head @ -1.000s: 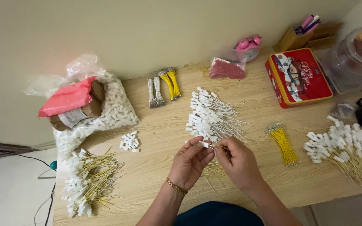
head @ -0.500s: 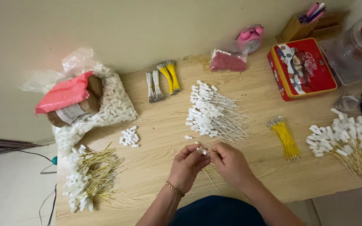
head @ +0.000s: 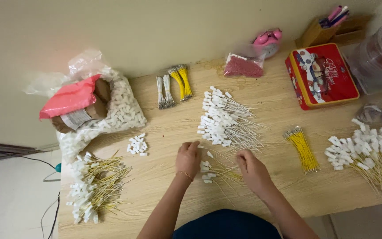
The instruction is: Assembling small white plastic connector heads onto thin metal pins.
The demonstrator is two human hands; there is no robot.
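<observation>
The small loose cluster of white plastic connector housings with thin yellow wires [head: 213, 170] lies at lower centre of the frame, between your two hands on the pale wooden tabletop [head: 173, 132]. Your left hand [head: 188, 159] rests flat with fingers spread at the cluster's left edge; your right hand [head: 252, 170] lies palm down on the wire ends to its right, gripping nothing as far as the view shows. Keep the housings facing one way and the wires parallel, and pin the wires lightly so they do not splay.

Counted, there are four piles of wired housings: this cluster, a white-wired heap [head: 224, 119] just above it, a yellow-wired heap [head: 93, 188] at lower left and another [head: 368, 152] at far right. Bare wire bundles number three: one yellow [head: 303, 149] right of centre, one yellow [head: 181, 82] and one white [head: 164, 92] at upper centre. One small pile of empty housings [head: 137, 144] sits left of your hand.
</observation>
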